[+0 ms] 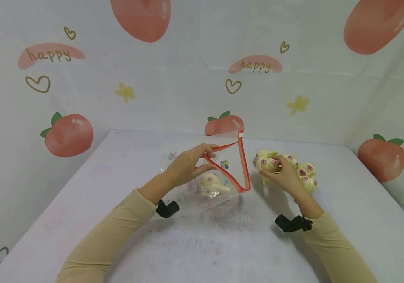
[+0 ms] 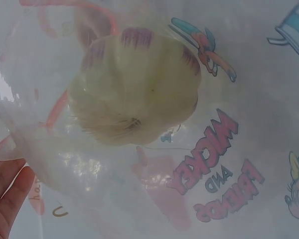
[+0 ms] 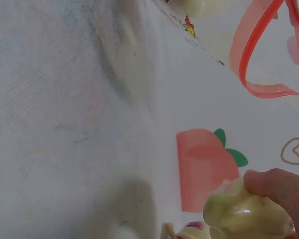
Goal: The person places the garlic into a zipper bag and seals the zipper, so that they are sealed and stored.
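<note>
My left hand point(image 1: 189, 166) grips a clear zip bag point(image 1: 245, 169) by its red-edged mouth, which gapes toward the right. Inside the bag is a garlic bulb point(image 1: 210, 182), whitish with purple patches; the left wrist view shows this bulb point(image 2: 139, 89) up close through the printed plastic. To the right of the bag's mouth, my right hand point(image 1: 288, 177) holds another garlic bulb point(image 1: 267, 164) between thumb and fingers. In the right wrist view the thumb point(image 3: 274, 184) lies on top of the held bulb point(image 3: 246, 214), and part of the hand is cut off.
Several more garlic bulbs point(image 1: 307, 169) lie in a cluster beside and behind my right hand. A white cloth covers the table point(image 1: 194, 251) and rises as a backdrop point(image 1: 173, 70) printed with fruit, hearts and flowers. Black wrist mounts point(image 1: 168, 209) sit at both cuffs.
</note>
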